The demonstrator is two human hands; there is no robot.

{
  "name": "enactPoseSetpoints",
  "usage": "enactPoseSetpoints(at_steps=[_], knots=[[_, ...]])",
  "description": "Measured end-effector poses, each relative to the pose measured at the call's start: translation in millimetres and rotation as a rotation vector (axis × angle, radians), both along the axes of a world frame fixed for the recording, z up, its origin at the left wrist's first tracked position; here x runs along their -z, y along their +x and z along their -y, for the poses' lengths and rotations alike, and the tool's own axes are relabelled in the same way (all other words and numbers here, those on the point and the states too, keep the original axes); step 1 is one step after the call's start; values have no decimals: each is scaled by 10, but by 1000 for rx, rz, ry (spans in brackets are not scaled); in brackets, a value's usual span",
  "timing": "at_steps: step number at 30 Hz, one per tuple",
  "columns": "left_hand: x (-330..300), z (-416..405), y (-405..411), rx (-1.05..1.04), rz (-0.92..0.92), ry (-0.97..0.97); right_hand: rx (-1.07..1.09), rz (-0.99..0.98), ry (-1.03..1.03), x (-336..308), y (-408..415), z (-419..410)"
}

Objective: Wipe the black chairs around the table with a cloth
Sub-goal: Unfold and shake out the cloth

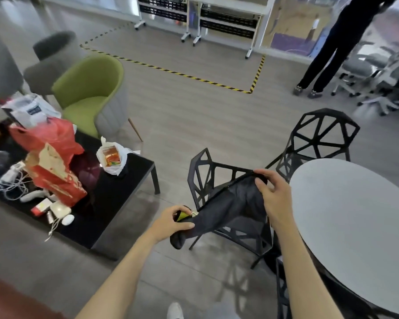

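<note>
Here both hands, left at seven o'clock and right at one, pinch the dark cloth in curled fingers, stretching it open above the chair, likely readying a flat wiping face.

A grey wood-look floor is seen, marked with a yellow-and-black taped line. On it a low black table is set, loaded with a red plastic bag, a torn red paper bag, a white bag of snacks, white cables and a white mouse (smaller items cannot be made out). A round grey table is placed at right, with two black lattice chairs beside it. A green armchair is stood near the low table.
</note>
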State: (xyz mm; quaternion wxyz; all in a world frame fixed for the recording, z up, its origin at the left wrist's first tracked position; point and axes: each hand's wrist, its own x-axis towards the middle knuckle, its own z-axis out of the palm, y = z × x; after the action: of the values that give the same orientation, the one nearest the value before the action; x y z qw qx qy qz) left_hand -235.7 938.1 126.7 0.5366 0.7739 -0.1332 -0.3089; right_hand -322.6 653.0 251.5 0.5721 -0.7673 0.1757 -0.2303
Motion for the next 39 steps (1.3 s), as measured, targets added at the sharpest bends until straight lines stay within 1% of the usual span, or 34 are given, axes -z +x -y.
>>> enactPoseSetpoints(at_steps=[3,7,9,13,16,19,22,24,28,30,31,34,39], knots=[[32,38,377,-54,-35,-20,4,35,35,-55,345,-22],[148,188,986,5,-47,20,-3,119,104,-145,929,43],[179,309,1303,49,-6,81,-35,145,129,-162,1281,112],[220,586,1907,96,164,148,-110,170,156,-270,1941,206],[210,785,2409,111,218,167,-148,181,155,-383,2337,268],[222,980,2891,156,227,178,-127,187,185,-449,2697,370],[281,1164,3293,201,277,176,-49,220,192,-419,2984,490],[221,1280,3556,209,236,154,57,228,217,-344,3154,638],[184,1347,4277,197,209,10,339,178,158,-141,3360,989],[147,1388,4707,206,211,-80,432,131,117,-48,3432,1077],[120,1432,4912,215,206,-94,473,100,104,1,3468,1103],[-18,1586,5426,318,266,-104,591,18,84,138,3554,1097],[-277,1982,5976,462,396,-180,697,-18,11,102,3764,961]])
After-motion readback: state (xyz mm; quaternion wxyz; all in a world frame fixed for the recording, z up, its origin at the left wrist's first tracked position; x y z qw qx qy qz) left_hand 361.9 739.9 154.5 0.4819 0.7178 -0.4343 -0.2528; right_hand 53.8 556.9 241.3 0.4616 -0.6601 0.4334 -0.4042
